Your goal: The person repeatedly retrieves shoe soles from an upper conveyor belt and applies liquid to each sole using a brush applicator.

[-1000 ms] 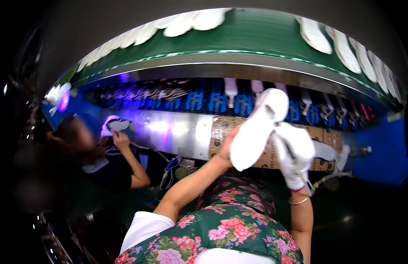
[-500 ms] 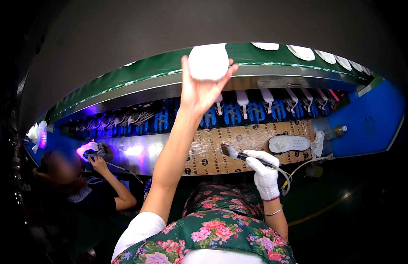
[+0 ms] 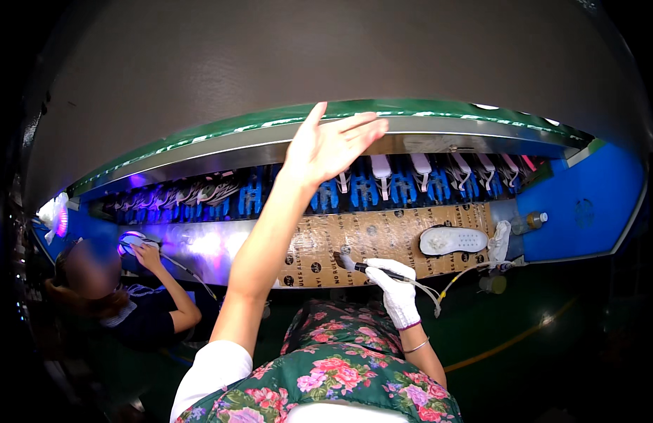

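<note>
the bare left hand (image 3: 333,149) is spread wide and empty beyond the cardboard (image 3: 326,236) — its white sole has left view, so that hand seems free. the gloved right hand (image 3: 398,285) grips a brush (image 3: 347,261) over the cardboard (1 pale sole (image 3: 453,240) lies on its right end).

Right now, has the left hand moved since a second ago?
Yes, the left hand moved forward, away from the cardboard, toward the green ledge.
</note>
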The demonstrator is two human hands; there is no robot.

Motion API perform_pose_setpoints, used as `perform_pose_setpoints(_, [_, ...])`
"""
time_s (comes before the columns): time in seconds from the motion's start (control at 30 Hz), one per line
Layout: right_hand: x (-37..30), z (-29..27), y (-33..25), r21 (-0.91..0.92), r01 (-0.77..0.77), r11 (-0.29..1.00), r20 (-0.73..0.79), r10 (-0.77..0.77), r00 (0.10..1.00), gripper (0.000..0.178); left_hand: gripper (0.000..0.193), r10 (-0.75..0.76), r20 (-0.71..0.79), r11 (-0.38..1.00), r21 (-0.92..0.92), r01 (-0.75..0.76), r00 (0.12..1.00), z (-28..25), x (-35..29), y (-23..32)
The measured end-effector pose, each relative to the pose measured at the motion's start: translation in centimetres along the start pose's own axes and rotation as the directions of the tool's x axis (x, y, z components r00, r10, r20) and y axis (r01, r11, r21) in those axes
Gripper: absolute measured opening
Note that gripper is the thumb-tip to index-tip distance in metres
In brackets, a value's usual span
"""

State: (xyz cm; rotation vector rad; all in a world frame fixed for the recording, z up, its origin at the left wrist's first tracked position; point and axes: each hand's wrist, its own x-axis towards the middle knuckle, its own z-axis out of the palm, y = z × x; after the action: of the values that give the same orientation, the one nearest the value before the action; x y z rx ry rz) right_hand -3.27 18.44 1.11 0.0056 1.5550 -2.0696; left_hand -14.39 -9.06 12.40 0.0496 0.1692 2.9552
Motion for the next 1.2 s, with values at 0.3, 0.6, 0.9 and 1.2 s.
perform_pose_setpoints(0.3, [0.7, 1.5, 1.1, 0.009, -0.072, 0.997, 0.11, 0.07, 0.991, 0.022, 0.035, 0.617, 0.551, -0.786, 0.469, 0.404, 0.561, -0.7, -6.1, 17.8])
perform_pose_setpoints(0.6, [0.6, 1.3, -1.7, 0.172, 0.015, 0.985, 0.099, -0.033, 0.995, 0.022, 0.025, 0.809, 0.551, -0.422, 0.787, -0.45, 0.204, -0.2, -17.2, 9.8])
perform_pose_setpoints(0.9, [-0.6, 6.5, -7.9, 0.158, 0.355, 0.922, 0.388, -0.388, 0.836, 0.015, 0.035, 0.897, -0.064, 0.202, 0.939, -0.278, 0.437, -4.0, -24.7, 2.2])
perform_pose_setpoints(1.2, [-1.8, 8.8, -6.7, -0.262, 0.333, 0.906, 0.436, -0.197, 0.878, 0.021, 0.049, 0.186, -0.538, 0.919, 0.391, 0.049, 0.822, -13.5, -23.9, -13.0])
